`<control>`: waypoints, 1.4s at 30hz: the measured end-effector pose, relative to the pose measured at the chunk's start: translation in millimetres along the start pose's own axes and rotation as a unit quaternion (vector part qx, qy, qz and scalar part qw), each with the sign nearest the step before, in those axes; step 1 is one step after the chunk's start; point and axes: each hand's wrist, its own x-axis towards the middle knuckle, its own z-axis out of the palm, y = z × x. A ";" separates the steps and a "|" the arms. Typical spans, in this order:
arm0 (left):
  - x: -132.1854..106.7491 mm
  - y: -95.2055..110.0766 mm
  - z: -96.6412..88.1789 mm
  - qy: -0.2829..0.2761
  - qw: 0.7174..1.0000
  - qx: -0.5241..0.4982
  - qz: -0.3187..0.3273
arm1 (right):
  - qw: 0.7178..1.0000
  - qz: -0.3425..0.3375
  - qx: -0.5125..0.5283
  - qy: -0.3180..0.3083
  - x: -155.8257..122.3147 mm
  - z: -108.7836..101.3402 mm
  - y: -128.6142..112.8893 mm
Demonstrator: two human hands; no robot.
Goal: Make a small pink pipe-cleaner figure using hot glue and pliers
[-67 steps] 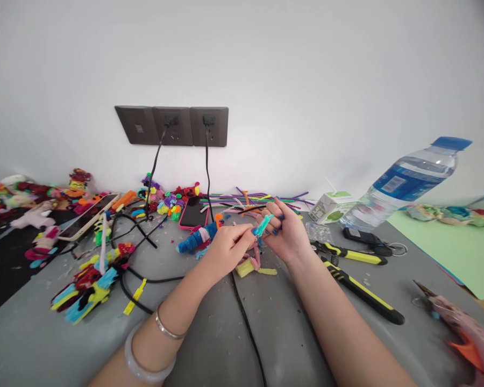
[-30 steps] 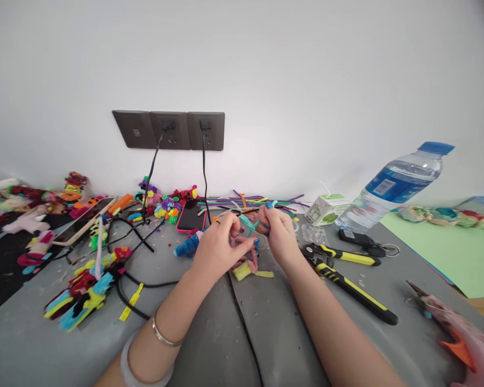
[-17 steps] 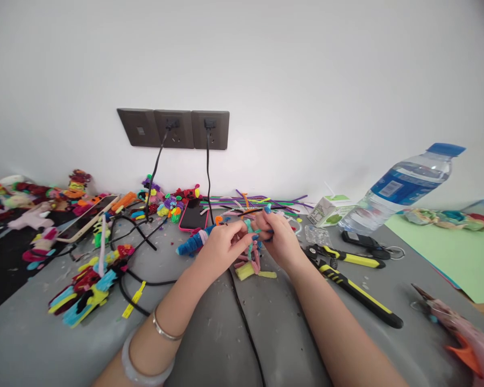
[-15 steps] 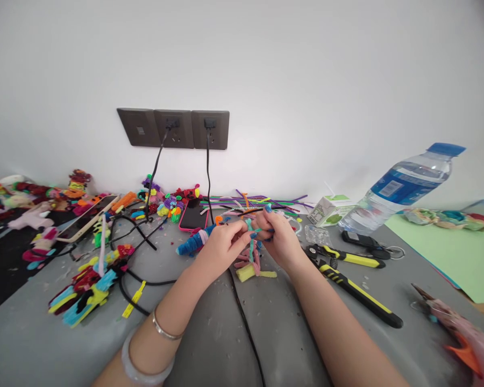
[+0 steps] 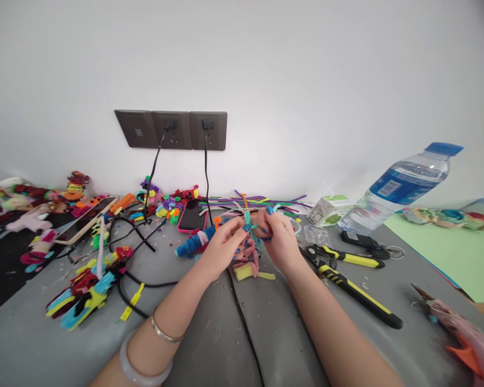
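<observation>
- Here's your table (image 5: 274,328), grey and speckled with scraps, carrying everything under your forearms.
- Out to the right leans the water bottle (image 5: 391,188), well apart from your work.
- The yellow-and-black pliers (image 5: 357,292) lie with their handles spread, just beside your right forearm; neither hand is on them.
- Left hand (image 5: 225,245), and this grip is pinching: thumb and finger are pressed together on the turquoise fuzzy stick.
- Right hand (image 5: 280,236), fingers curled in, closed on the other stretch of it, with a blue-green end poking out above the knuckles!
- At the back, the loose fuzzy sticks (image 5: 272,202) lie in a bundle near the wall.
- Left of your hands rests the blue wound piece (image 5: 191,245).
- Right below your fingers, the pink piece (image 5: 250,255) sits on the table with the yellow piece (image 5: 246,271) in front of it.
- And the turquoise fuzzy stick (image 5: 247,218) itself, held up between both hands, above the pink piece. This looks like the bending or winding step; the fine shape is hidden by your fingers. Your next move calls for a firm left pinch while the right guides the free length around, gently, so the bend holds.
</observation>
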 end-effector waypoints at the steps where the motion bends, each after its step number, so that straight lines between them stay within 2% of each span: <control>1: 0.6 -0.6 -0.6 0.009 1.000 0.007 0.013 | 1.000 -0.013 -0.020 0.009 -0.1 -0.4 1.1; 5: 3.6 -4.2 -4.0 0.036 0.994 0.074 0.071 | 0.991 -0.054 -0.117 0.043 1.2 -0.1 2.1; 8: 5.5 -6.5 -5.4 0.049 0.988 0.112 0.091 | 0.981 -0.052 -0.187 0.019 2.0 -1.1 3.1; 14: 5.4 -7.8 -3.1 0.057 0.997 0.038 0.046 | 0.951 -0.014 -0.308 -0.011 -1.3 -6.8 10.9; 17: 3.7 -5.7 -0.1 0.053 0.998 -0.027 -0.002 | 0.947 0.001 -0.320 -0.008 -2.7 -7.3 10.4; 21: 3.1 -4.1 0.3 0.037 0.997 -0.054 -0.046 | 0.953 0.003 -0.302 -0.020 -2.9 -5.2 5.7; 27: 3.4 -5.2 -3.7 0.011 1.000 -0.013 -0.021 | 0.963 0.048 -0.259 -0.048 -1.7 -6.9 3.1; 31: 1.2 -0.3 -2.6 -0.004 0.999 -0.040 -0.019 | 0.978 0.126 -0.142 -0.091 -2.3 -9.3 0.2; 33: -0.5 3.1 -1.0 -0.016 0.998 -0.056 -0.011 | 0.980 0.163 -0.061 -0.091 -3.9 -7.1 -2.9; 36: -3.7 7.3 1.7 -0.034 0.997 -0.072 0.011 | 0.982 0.177 0.026 -0.067 -6.3 0.9 -7.0; 42: -7.5 10.8 2.9 -0.046 0.996 -0.063 0.034 | 0.975 0.191 0.101 -0.056 -5.2 13.3 -12.0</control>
